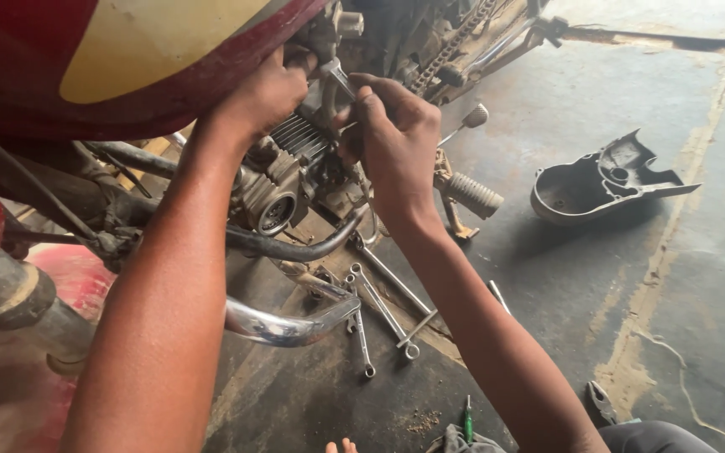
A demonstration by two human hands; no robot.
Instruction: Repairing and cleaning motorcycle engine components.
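the left hand presses on the motorbike engine, its fingers bent around a part. the right hand pinches a small metal tool there. wrenches lie on the floor.

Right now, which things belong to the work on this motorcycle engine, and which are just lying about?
In use:
left hand on the engine
right hand pinching a small metal part

Lying about:
spanners on the floor
engine side cover
green-handled screwdriver
pliers
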